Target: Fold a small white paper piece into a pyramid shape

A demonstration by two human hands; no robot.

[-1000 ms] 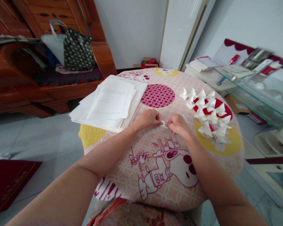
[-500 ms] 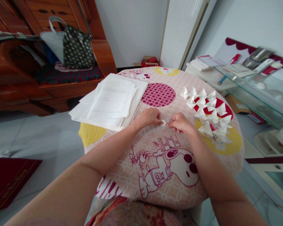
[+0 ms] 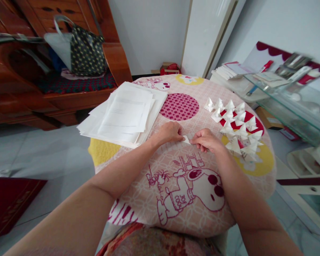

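Observation:
A small folded piece of white paper point(image 3: 187, 139) lies between my two hands on the round table's pink cartoon cloth point(image 3: 176, 185). My left hand point(image 3: 168, 132) pinches its left end with curled fingers. My right hand point(image 3: 207, 139) pinches its right end, fingers pressed together. Most of the paper is hidden under my fingers. Right of my right hand stands a cluster of several finished white folded paper shapes point(image 3: 236, 129).
A stack of white sheets point(image 3: 125, 114) lies at the table's left edge. A wooden bench point(image 3: 69, 96) with a patterned bag point(image 3: 85, 51) is at the left. A glass shelf point(image 3: 290, 96) with papers and pens juts in from the right.
My right hand has shifted slightly to the right, showing a little more of the folded paper. The view has tilted a little.

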